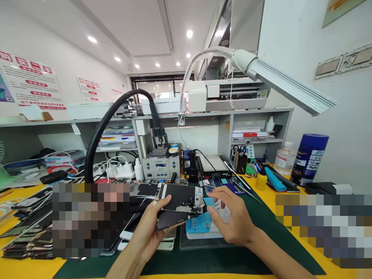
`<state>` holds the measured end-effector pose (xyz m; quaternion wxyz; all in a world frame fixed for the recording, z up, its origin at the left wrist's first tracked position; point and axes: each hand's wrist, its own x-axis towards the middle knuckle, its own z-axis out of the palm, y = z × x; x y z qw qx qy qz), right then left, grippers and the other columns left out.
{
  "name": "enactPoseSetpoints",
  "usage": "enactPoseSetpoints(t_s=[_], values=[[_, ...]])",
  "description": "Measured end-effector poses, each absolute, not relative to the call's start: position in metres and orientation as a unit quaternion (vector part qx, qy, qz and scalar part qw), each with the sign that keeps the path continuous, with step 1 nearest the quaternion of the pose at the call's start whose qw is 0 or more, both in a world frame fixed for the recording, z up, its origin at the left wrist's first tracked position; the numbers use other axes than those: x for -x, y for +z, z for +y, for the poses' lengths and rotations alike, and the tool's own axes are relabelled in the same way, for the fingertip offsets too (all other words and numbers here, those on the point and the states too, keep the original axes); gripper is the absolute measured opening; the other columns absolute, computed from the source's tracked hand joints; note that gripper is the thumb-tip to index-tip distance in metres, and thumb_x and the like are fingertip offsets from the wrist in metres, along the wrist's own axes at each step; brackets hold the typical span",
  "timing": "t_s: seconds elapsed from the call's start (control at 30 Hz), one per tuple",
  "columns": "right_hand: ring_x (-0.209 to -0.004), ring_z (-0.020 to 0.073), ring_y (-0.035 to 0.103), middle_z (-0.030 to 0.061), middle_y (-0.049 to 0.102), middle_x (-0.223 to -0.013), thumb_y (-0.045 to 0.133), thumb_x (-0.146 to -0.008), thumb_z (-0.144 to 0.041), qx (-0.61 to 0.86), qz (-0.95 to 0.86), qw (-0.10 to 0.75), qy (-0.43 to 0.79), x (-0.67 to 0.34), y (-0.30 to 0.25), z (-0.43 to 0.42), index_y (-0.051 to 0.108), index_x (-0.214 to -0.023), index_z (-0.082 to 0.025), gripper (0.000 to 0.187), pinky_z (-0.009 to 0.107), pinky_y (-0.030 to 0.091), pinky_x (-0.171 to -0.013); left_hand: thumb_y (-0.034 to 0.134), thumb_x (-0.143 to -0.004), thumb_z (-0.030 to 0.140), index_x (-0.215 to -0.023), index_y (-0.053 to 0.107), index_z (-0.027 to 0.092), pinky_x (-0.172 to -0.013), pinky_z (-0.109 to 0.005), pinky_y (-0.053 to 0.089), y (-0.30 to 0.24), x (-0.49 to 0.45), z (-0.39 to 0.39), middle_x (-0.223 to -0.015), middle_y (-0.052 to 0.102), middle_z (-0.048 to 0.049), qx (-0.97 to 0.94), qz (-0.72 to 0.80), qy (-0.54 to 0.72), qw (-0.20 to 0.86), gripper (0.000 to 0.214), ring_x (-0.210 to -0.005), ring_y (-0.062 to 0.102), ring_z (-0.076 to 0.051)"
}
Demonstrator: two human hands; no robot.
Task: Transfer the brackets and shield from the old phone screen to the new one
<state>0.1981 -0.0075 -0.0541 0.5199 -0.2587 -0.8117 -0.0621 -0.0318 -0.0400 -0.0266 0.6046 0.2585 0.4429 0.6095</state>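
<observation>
My left hand (152,223) grips a black phone screen panel (178,195), thumb on top and fingers underneath. A white strip runs along its left end, and silvery parts with a ribbon-like piece show at its right end. Under it, a second dark panel (171,220) sticks out toward me, in the same hand. My right hand (234,217) hovers just right of the panels, its thumb and index finger apart and the other fingers curled; nothing shows between them. Below the hands, a blue and white package (199,224) lies on a black gridded pad (188,242).
Stacked phone panels (31,240) crowd the left side. Behind stand a soldering station (161,166), a black flashlight-like cylinder (192,166) and a flat heating plate (213,164). A lamp (290,83) overhangs the right. A spray can (309,159) and a clear bottle (285,159) stand right.
</observation>
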Motion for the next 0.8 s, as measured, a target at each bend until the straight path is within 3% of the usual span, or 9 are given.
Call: enactPoseSetpoints(t_s=[0.1, 0.23, 0.4, 0.57, 0.8], values=[[-0.064, 0.0179, 0.057, 0.0045, 0.061, -0.079, 0.062, -0.085, -0.019, 0.291, -0.82, 0.493, 0.011, -0.198, -0.048, -0.008, 0.062, -0.1, -0.019, 0.015, 0.029, 0.05, -0.053, 0.07, -0.081, 0.015, -0.104, 0.064, 0.011, -0.069, -0.043, 0.065, -0.023, 0.024, -0.035, -0.094, 0.078, -0.0156, -0.261, 0.442, 0.61, 0.604, 0.024, -0.078, 0.076, -0.029], [-0.064, 0.016, 0.055, 0.0034, 0.061, -0.078, 0.062, -0.086, -0.015, 0.312, -0.818, 0.478, 0.075, -0.197, -0.047, -0.007, 0.062, -0.09, -0.02, 0.006, 0.025, 0.048, -0.051, 0.066, -0.083, 0.011, -0.103, 0.064, 0.011, -0.067, -0.04, 0.064, -0.023, 0.019, -0.029, -0.092, 0.078, -0.0155, -0.259, 0.44, 0.606, 0.61, 0.02, -0.075, 0.076, -0.028], [-0.064, 0.0147, 0.055, 0.003, 0.062, -0.078, 0.059, -0.088, -0.013, 0.309, -0.812, 0.476, 0.136, -0.196, -0.047, -0.008, 0.061, -0.085, -0.021, 0.009, 0.024, 0.047, -0.051, 0.068, -0.08, 0.008, -0.095, 0.065, 0.014, -0.061, -0.032, 0.063, -0.023, 0.018, -0.027, -0.086, 0.078, -0.0121, -0.248, 0.446, 0.599, 0.617, 0.017, -0.07, 0.076, -0.025], [-0.067, 0.0151, 0.057, 0.004, 0.064, -0.079, 0.056, -0.091, -0.01, 0.268, -0.819, 0.491, 0.126, -0.192, -0.048, -0.009, 0.065, -0.091, -0.02, 0.014, 0.024, 0.045, -0.051, 0.068, -0.08, 0.011, -0.097, 0.067, 0.012, -0.054, -0.031, 0.061, -0.022, 0.021, -0.03, -0.082, 0.077, -0.0128, -0.251, 0.451, 0.574, 0.636, 0.017, -0.064, 0.075, -0.025], [-0.078, 0.0201, 0.065, 0.0081, 0.068, -0.095, 0.063, -0.083, -0.012, 0.26, -0.845, 0.465, 0.035, -0.194, -0.052, -0.016, 0.062, -0.111, -0.019, 0.029, 0.03, 0.055, -0.068, 0.071, -0.078, 0.012, -0.104, 0.068, 0.014, -0.054, -0.033, 0.06, -0.023, 0.023, -0.032, -0.086, 0.078, -0.0116, -0.231, 0.461, 0.573, 0.638, 0.026, -0.067, 0.075, -0.027]])
